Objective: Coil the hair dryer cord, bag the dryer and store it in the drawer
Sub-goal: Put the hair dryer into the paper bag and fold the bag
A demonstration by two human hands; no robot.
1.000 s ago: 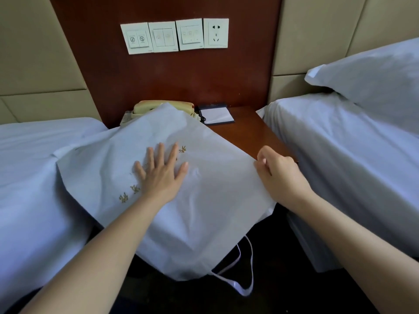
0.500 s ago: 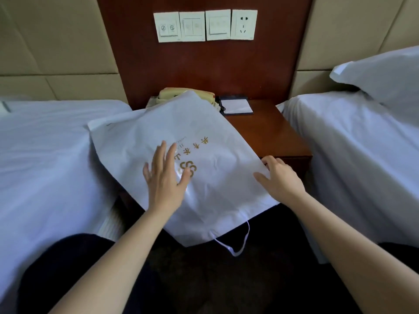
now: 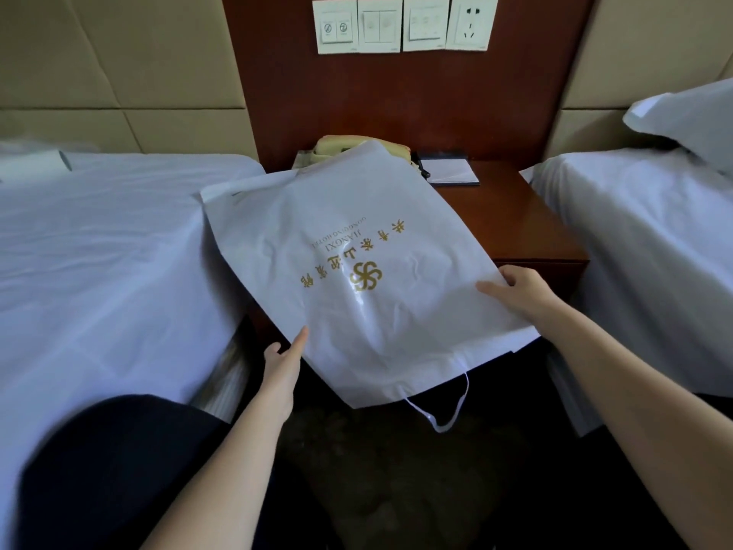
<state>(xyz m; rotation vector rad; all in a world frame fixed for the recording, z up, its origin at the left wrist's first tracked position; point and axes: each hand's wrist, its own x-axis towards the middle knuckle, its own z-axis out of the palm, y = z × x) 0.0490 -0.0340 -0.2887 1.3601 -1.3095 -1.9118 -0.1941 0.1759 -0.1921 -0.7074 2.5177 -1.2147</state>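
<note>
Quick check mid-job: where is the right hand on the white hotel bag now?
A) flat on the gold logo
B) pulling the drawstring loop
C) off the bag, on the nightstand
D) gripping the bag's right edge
D: the right hand grips the right edge of the bag, clear of the gold logo and the drawstring loop.

Bag [image 3: 357, 303] covers front-left of nightstand [image 3: 511, 216]; whatever lies under it not visible. Phone [image 3: 337, 146] mostly hidden behind bag's far corner, only top shows. Left hand [image 3: 283, 357]: fingers tucked under bag's edge, can't see them, thumb only. Right hand [image 3: 519, 291]: fingertips hidden behind bag's right edge, grip can't be confirmed. Small print on bag upside down, partly unreadable. Switch plates [image 3: 400, 23] cut by top edge. Pillow [image 3: 690, 117] cut off at right edge. Both beds run out of frame.
</note>
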